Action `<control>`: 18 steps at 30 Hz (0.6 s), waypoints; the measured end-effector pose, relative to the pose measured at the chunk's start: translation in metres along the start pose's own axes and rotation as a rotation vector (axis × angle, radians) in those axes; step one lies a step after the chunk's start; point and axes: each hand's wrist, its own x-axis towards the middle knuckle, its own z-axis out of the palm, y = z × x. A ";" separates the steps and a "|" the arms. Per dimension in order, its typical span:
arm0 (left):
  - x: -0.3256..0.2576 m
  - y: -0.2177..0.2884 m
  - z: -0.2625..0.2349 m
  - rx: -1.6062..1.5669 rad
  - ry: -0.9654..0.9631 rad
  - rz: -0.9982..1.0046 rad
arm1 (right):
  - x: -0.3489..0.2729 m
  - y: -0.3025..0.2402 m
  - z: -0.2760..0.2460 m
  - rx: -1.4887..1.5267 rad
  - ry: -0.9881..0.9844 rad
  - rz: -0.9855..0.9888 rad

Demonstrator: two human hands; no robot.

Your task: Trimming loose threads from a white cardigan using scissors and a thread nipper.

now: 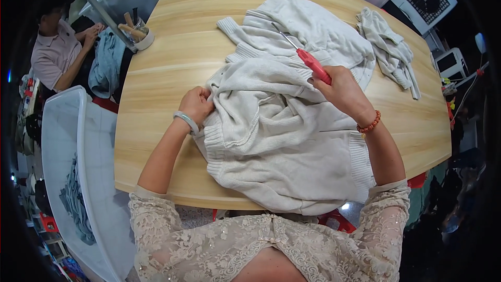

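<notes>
Sweater (282, 141) overhangs near table (172, 62) edge; right hand (342, 91) grips red-handled tool (313, 65).

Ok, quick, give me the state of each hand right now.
Left hand: closed, pinching a fold of the cream sweater.
Right hand: closed around the red handle of a thin metal-tipped tool.

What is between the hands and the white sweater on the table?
Nothing visible. The left hand pinches a fold of the white sweater directly. The right hand rests on the sweater too and holds a red-handled tool, whose metal tip points away over the knit.
</notes>
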 end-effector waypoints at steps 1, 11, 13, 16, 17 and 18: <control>0.007 -0.002 0.002 0.092 -0.014 -0.005 | -0.002 0.004 -0.001 -0.005 0.006 0.002; 0.023 0.094 -0.042 -0.438 0.374 0.465 | -0.026 0.062 -0.038 0.107 0.128 0.108; -0.031 0.186 -0.014 -0.530 0.270 0.844 | -0.035 0.074 -0.049 0.112 0.188 0.129; -0.108 0.215 0.022 -0.009 -0.281 1.337 | -0.041 0.075 -0.056 0.197 0.208 0.199; -0.130 0.209 0.050 0.207 -0.331 1.491 | -0.044 0.079 -0.056 0.202 0.206 0.201; -0.150 0.189 0.073 0.377 -0.433 1.487 | -0.048 0.083 -0.052 0.178 0.199 0.190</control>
